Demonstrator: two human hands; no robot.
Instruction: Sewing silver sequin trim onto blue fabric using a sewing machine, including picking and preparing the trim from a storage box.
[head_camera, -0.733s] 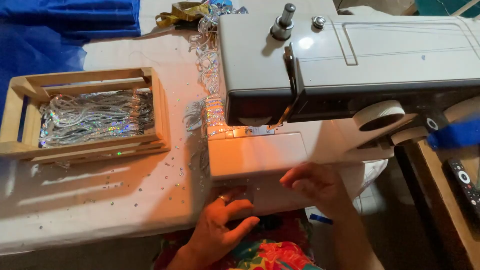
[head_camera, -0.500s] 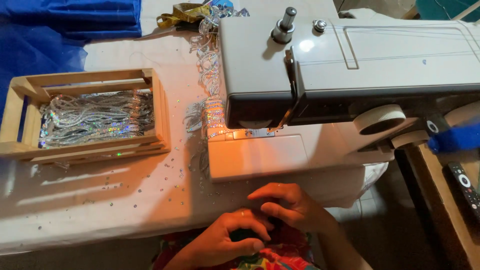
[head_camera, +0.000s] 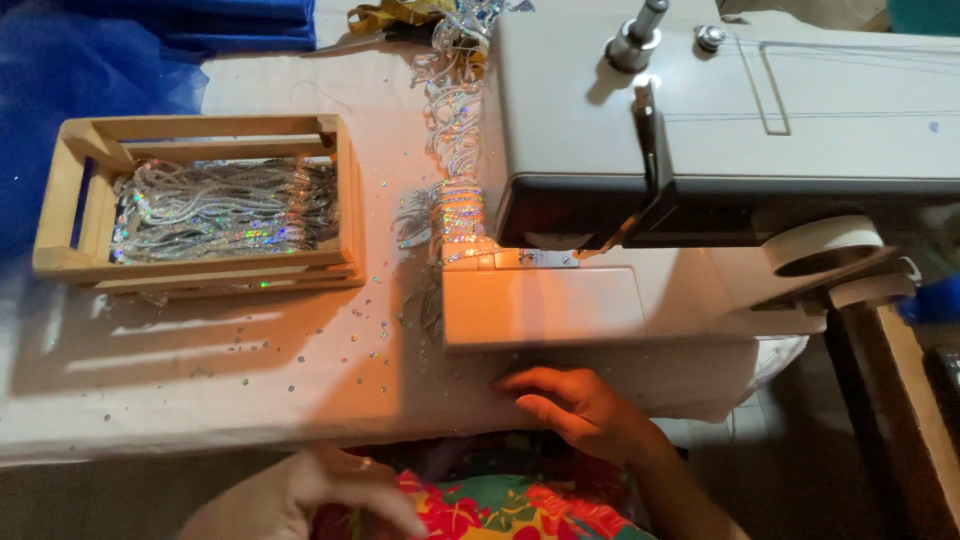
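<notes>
Head view: my right hand (head_camera: 580, 410) lies flat and relaxed, grasping nothing, on the table's white cloth (head_camera: 200, 370) just before the sewing machine (head_camera: 700, 150). My left hand (head_camera: 320, 495) (blurred) hangs loose over the bright floral fabric (head_camera: 500, 510) in my lap. Sequin trim (head_camera: 455, 190) trails beside the wooden crate (head_camera: 200, 205).

R hand (head_camera: 585, 410) on table edge (head_camera: 200, 400) by sewing machine (head_camera: 700, 130); L hand (head_camera: 320, 490) at lap.
</notes>
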